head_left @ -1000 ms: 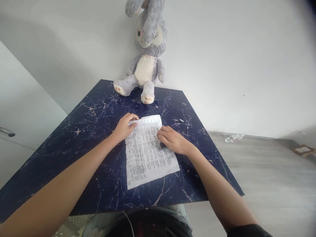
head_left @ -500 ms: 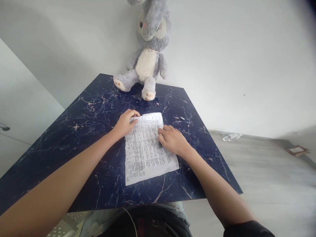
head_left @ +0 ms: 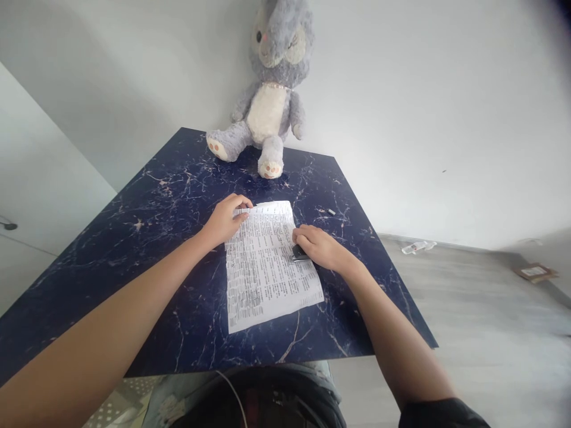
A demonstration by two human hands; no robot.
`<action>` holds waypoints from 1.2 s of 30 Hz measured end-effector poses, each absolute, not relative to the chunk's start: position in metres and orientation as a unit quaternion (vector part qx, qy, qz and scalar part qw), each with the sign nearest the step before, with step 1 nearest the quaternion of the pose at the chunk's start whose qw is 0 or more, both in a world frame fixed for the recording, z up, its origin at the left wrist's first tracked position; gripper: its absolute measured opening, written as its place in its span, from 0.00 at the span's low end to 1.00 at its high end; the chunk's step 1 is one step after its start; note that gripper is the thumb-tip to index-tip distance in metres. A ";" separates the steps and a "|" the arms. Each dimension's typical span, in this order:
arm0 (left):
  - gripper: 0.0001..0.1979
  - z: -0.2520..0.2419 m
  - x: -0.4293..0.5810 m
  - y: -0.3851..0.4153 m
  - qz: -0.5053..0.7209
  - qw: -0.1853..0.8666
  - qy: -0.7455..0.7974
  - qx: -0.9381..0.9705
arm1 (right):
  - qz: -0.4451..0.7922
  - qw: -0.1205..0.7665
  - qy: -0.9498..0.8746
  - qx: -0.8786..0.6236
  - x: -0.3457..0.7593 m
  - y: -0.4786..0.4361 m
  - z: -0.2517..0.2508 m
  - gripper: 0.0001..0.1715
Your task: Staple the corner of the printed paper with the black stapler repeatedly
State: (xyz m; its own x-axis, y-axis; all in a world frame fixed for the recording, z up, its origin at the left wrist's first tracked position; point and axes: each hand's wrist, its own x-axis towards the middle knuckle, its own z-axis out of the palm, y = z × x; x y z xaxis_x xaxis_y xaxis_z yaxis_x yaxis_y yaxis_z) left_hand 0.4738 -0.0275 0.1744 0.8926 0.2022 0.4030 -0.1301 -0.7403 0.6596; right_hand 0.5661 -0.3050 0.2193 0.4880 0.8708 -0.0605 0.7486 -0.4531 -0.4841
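Note:
A printed paper [head_left: 267, 267], dense with small text and slightly curled at its far end, lies on the dark blue marbled table [head_left: 178, 178]. My left hand [head_left: 227, 217] holds the paper's far left corner, with the thumb on top and the fingers curled at the edge. At the right edge of the paper is my right hand [head_left: 319, 245], closed around what looks like a small black stapler [head_left: 300, 254] with a silvery lower edge. The palm and fingers hide most of it.
A grey plush toy [head_left: 267, 113] sits at the table's far end against the wall. A tiny pale piece [head_left: 331, 212] lies right of the paper. On the floor to the right are a clear plastic bottle [head_left: 418, 247] and a brown package [head_left: 535, 271].
My right hand has shifted a little to the right across the paper, and more of the black stapler shows. My left hand stays at the far left corner.

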 end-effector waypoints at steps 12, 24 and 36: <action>0.10 0.174 0.473 -0.023 0.226 0.362 0.026 0.904 | 0.153 0.199 -0.487 -0.837 0.568 -0.310 0.222 0.20; 0.10 0.173 0.473 -0.019 0.224 0.376 0.034 0.898 | 0.180 0.193 -0.437 -0.860 0.568 -0.313 0.221 0.26; 0.10 0.173 0.476 -0.017 0.220 0.384 0.027 0.897 | 0.128 0.194 -0.435 -0.870 0.571 -0.311 0.216 0.24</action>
